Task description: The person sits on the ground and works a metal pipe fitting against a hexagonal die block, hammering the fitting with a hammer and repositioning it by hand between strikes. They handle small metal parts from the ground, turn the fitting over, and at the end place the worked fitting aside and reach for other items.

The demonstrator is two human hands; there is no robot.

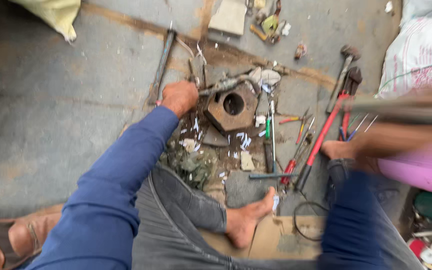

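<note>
The left hand (179, 97), fingers clenched, presses a grey metal part (224, 85) onto a rusty block (232, 107) lying mid-floor. Right of it lie red bolt cutters (321, 140), pliers (296, 157) and a hammer (343, 75). The right hand (341, 149) is blurred near the cutters; I cannot tell its grip.

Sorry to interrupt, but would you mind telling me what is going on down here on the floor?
A person in blue sleeves sits on the concrete floor among scattered tools. The left hand is closed around a small metal piece at the edge of a rusty block with a round hole. The right hand is blurred; what it holds cannot be told. Red-handled bolt cutters lie beside it.
</note>
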